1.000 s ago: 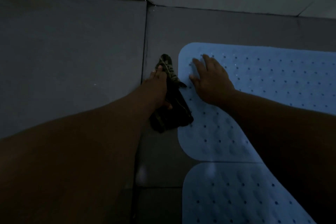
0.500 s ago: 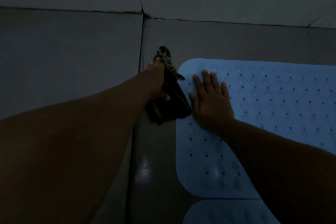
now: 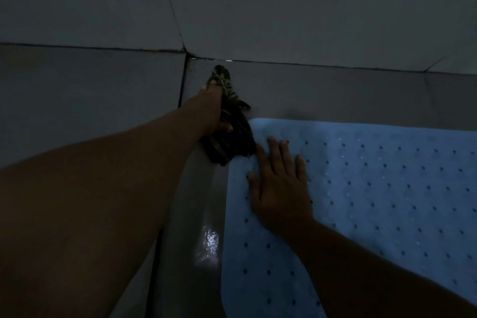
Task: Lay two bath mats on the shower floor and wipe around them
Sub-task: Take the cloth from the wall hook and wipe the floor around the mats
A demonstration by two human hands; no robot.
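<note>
A light blue bath mat (image 3: 374, 188) dotted with small holes lies flat on the grey tiled floor (image 3: 90, 116) at the right. My right hand (image 3: 280, 186) rests flat on its near-left corner, fingers straight. My left hand (image 3: 213, 111) presses a dark patterned cloth (image 3: 232, 137) onto the floor just left of the mat's far corner, thumb curled round the cloth. The cloth's tip reaches toward the wall joint. A second mat is out of view.
The tiled wall (image 3: 258, 8) meets the floor just beyond the cloth. A dark grout line (image 3: 182, 85) runs toward me on the left. A wet glint (image 3: 210, 241) shines on the floor beside the mat.
My left hand has pushed the cloth farther along the mat's left edge toward the wall. The view has shifted forward, so the nearer second mat has dropped out of sight.
</note>
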